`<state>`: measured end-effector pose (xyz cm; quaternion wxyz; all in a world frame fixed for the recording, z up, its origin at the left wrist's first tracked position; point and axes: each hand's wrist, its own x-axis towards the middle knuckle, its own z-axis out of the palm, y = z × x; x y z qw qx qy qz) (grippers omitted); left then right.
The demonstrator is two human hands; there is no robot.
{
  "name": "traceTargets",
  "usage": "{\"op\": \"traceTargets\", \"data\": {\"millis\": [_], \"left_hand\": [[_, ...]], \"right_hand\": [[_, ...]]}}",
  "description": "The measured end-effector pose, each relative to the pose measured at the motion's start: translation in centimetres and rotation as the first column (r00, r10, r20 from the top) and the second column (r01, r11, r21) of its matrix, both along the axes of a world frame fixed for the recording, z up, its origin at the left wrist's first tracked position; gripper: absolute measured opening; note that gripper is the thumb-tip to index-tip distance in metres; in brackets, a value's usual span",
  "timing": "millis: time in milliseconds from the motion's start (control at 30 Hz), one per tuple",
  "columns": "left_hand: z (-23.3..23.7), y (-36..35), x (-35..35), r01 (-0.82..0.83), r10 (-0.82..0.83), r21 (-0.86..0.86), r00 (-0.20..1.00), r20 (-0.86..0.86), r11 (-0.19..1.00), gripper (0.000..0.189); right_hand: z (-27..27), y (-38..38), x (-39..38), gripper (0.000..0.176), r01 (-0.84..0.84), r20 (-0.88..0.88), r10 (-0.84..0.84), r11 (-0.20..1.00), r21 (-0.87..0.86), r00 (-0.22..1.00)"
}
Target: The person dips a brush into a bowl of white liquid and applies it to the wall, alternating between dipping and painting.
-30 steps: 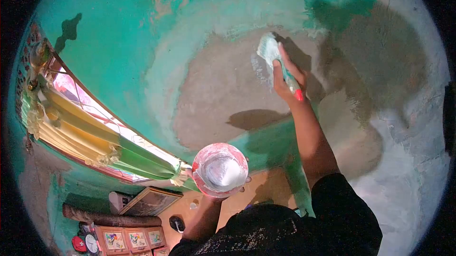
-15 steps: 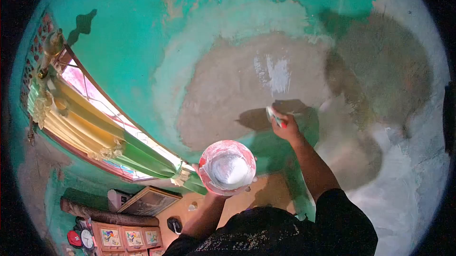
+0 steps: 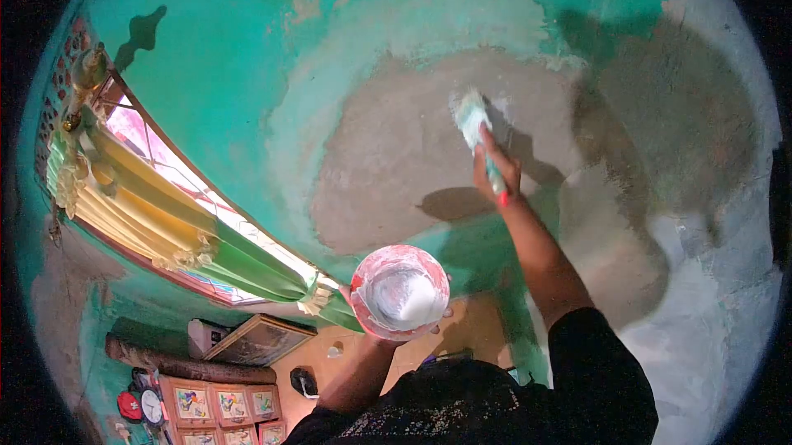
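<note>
My right hand (image 3: 499, 171) grips a paintbrush (image 3: 472, 119) by its pale handle with a red end. Its white-coated bristles touch the bare grey-brown patch (image 3: 388, 148) of the wall, over a smear of white paint. Below, my left hand (image 3: 378, 348) holds up a red bucket (image 3: 363, 323) from underneath; its fingers show partly at the sides. White paint (image 3: 404, 296) lies inside the bucket and streaks its inner wall.
Green paint (image 3: 223, 115) surrounds the patch, and grey plaster (image 3: 718, 346) covers the right side. To the left is a window with a yellow and green curtain (image 3: 157, 206). Down on the floor are a framed picture (image 3: 260, 343), a rolled mat (image 3: 190, 362) and a cabinet (image 3: 219, 404).
My right hand has moved up the wall, bringing the brush from below the white smear onto it. The bucket has shifted only slightly right in view.
</note>
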<state>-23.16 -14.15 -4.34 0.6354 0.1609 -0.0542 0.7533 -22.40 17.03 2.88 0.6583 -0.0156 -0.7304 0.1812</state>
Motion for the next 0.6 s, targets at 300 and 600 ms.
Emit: {"op": "traceTargets", "data": {"millis": [300, 600], "left_hand": [[1.9, -0.2, 1.4, -0.265, 0.253, -0.102, 0.961, -0.114, 0.959, 0.106], [1.7, -0.6, 1.9, -0.209, 0.212, -0.123, 0.977, 0.004, 0.97, 0.125]], "right_hand": [[-17.8, -0.7, 0.0, 0.03, -0.366, -0.015, 0.433, 0.742, -0.562, 0.901], [4.9, -2.4, -1.8, 0.028, -0.295, -0.185, 0.236, 0.851, -0.434, 0.954]]}}
